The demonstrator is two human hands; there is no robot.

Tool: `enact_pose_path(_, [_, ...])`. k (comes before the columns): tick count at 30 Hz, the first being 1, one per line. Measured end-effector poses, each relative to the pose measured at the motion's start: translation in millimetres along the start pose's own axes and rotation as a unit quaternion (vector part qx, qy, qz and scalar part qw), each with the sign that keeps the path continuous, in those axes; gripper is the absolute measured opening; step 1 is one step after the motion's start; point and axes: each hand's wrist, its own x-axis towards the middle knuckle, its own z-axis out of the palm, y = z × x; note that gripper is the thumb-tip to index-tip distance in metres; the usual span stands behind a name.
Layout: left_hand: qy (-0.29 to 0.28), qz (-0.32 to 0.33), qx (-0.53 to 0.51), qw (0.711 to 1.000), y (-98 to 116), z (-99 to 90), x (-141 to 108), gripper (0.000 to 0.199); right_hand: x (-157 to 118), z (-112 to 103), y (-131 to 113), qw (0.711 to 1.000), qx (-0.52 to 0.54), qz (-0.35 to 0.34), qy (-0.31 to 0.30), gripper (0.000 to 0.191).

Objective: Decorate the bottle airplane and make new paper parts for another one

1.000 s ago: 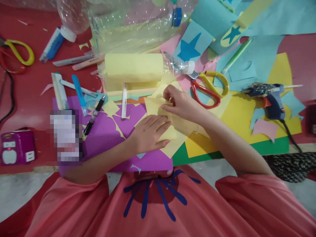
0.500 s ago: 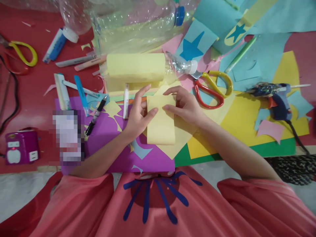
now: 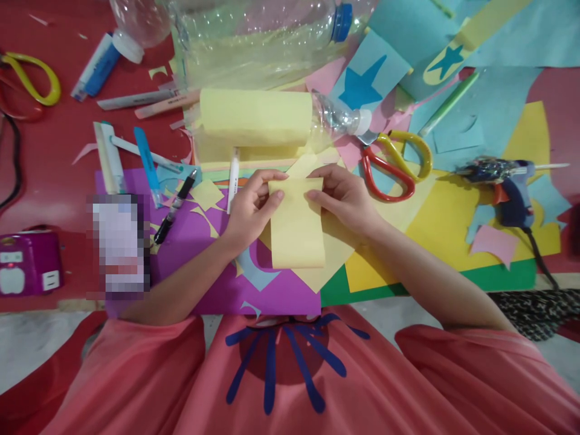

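Note:
A strip of pale yellow paper (image 3: 297, 232), bent over at its near end, is held by its far edge between both hands. My left hand (image 3: 254, 208) pinches the far left corner, thumb on top. At the far right corner, my right hand (image 3: 342, 199) grips the strip between thumb and fingers. Beneath it lie a larger pale yellow sheet (image 3: 317, 279) and a purple sheet (image 3: 217, 296). Just beyond the hands lies a plastic bottle wrapped in yellow paper (image 3: 256, 118), its white cap (image 3: 363, 122) pointing right. A white marker (image 3: 233, 181) is near my left fingers.
Red-and-yellow-handled scissors (image 3: 399, 166) lie right of my right hand. Farther right is a glue gun (image 3: 512, 187) with its cord. On the left are a black pen (image 3: 176, 206), a blurred-out phone (image 3: 121, 244), and a purple box (image 3: 29, 263). Large clear bottles (image 3: 263, 36) lie at the back.
Both hands have shifted to the strip's far corners, my left fingers now closed on its edge. The strip has moved slightly right. The camera view has shifted a little.

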Motion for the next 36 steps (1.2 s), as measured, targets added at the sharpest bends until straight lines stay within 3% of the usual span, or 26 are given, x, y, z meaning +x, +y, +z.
enact_pose_path(11, [-0.007,0.004,0.025,1.000,-0.5,-2.8,0.5,0.036,0.9,-1.4,-3.6,0.999,-0.013,0.027,0.034,0.033])
enact_pose_path(36, [-0.004,-0.005,-0.016,1.000,3.1,-1.9,1.4,0.033,1.6,-4.0,-1.1,0.999,-0.014,0.022,0.025,0.035])
